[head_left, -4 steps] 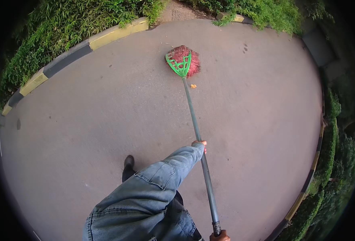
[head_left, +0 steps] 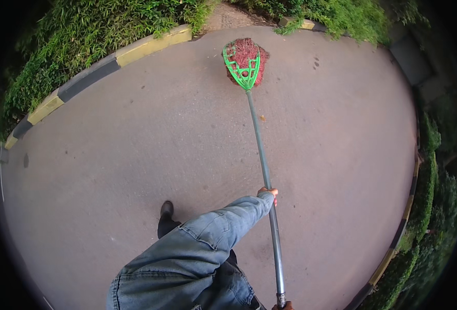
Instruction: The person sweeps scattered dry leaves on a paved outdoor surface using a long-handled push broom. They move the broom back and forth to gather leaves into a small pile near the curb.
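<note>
A long-handled broom (head_left: 261,150) stretches away from me, its pole slanting up and slightly left. At its far end a green plastic frame (head_left: 245,80) backs a bunch of red bristles (head_left: 249,50). My left hand (head_left: 269,195), at the end of a blue denim sleeve, is wrapped round the middle of the pole. Down at the lower edge, my right hand (head_left: 285,306) grips the pole's near end and is partly cut off. A small orange-brown leaf (head_left: 262,119) lies on the pavement just right of the pole.
Grey pavement (head_left: 109,170) spreads all round. A yellow-and-black kerb (head_left: 89,77) with dense green bushes (head_left: 48,57) curves along the far left. Another kerb (head_left: 394,240) and a hedge (head_left: 429,191) run down the right side. My dark shoe (head_left: 167,208) shows left of the sleeve.
The broom's head has swung farther away and a little to the right. My left hand has shifted right and slightly nearer, and my right hand has dropped lower toward the edge.
</note>
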`<state>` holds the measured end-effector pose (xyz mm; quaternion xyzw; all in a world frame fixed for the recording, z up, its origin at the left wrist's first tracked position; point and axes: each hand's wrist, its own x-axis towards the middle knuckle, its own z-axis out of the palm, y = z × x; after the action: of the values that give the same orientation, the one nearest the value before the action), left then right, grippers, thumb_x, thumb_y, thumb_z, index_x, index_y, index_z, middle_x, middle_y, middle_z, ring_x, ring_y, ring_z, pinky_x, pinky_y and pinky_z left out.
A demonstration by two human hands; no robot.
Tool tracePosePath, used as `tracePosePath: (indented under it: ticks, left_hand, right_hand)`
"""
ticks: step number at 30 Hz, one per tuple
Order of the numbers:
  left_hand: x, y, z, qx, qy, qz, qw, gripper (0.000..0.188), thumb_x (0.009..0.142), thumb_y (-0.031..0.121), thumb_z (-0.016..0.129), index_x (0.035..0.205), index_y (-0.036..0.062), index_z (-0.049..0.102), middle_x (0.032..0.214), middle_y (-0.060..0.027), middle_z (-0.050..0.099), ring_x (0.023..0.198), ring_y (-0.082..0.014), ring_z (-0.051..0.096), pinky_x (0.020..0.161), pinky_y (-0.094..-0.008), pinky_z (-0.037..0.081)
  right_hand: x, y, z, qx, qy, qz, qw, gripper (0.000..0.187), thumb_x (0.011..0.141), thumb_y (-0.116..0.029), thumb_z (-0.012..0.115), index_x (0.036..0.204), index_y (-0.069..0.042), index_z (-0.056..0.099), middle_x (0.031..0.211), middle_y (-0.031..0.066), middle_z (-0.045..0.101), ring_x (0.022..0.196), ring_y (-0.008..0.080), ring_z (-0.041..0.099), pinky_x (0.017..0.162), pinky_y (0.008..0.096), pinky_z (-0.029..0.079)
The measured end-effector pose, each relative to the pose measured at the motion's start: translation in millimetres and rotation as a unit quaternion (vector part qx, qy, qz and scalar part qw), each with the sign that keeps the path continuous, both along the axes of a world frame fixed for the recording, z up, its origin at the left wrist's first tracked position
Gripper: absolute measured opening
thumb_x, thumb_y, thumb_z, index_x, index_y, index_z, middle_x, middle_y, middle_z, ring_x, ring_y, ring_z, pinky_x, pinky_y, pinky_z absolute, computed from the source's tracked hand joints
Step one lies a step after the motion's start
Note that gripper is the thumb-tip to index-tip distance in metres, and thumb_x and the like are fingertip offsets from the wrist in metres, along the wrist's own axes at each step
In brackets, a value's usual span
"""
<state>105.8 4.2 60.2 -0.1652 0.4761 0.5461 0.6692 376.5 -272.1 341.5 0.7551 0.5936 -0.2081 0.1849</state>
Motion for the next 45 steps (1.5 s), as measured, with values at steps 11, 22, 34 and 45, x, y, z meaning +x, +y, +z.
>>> tracePosePath:
  ticks: [11,22,34,45]
  left_hand:
    - [-46,-104,-11,-0.014,0.027,0.032,0.999,0.012,0.068,0.013,0.056,0.066,0.0065,0.046,0.052,-0.0039,0.047,0.043,-0.0174,0.051,0.036,-0.0322,0.043]
    - [-324,-238,-111,-0.157,0.007,0.341,0.927,0.015,0.067,0.011,0.054,0.060,0.0038,0.043,0.051,-0.0079,0.040,0.040,-0.0224,0.044,0.042,-0.0398,0.045]
    - [-658,-469,-158,-0.181,-0.028,0.540,0.822,0.018,0.068,0.014,0.044,0.052,0.0095,0.037,0.041,-0.0067,0.037,0.034,-0.0250,0.038,0.039,-0.0413,0.041]
    - [-635,-387,-193,-0.174,-0.055,0.456,0.871,0.017,0.070,0.017,0.044,0.056,0.0093,0.038,0.043,-0.0082,0.039,0.037,-0.0289,0.042,0.040,-0.0443,0.040]
  right_hand:
    - [123,14,-165,0.128,0.076,0.265,0.953,0.028,0.062,-0.034,0.066,0.067,-0.017,0.045,0.047,-0.0008,0.041,0.035,0.0180,0.037,0.034,0.0291,0.031]
    - [-183,153,-151,0.004,0.098,0.471,0.877,0.019,0.061,-0.020,0.059,0.077,-0.010,0.054,0.063,0.0128,0.057,0.053,0.0321,0.055,0.050,0.0419,0.045]
    - [-614,121,-133,0.120,0.236,0.755,0.600,0.014,0.068,-0.017,0.055,0.061,-0.012,0.044,0.056,0.0030,0.039,0.044,0.0167,0.040,0.038,0.0314,0.029]
    - [-630,161,-102,0.162,0.144,0.726,0.652,0.021,0.073,-0.021,0.055,0.059,-0.011,0.044,0.050,0.0039,0.037,0.040,0.0168,0.038,0.036,0.0305,0.028]
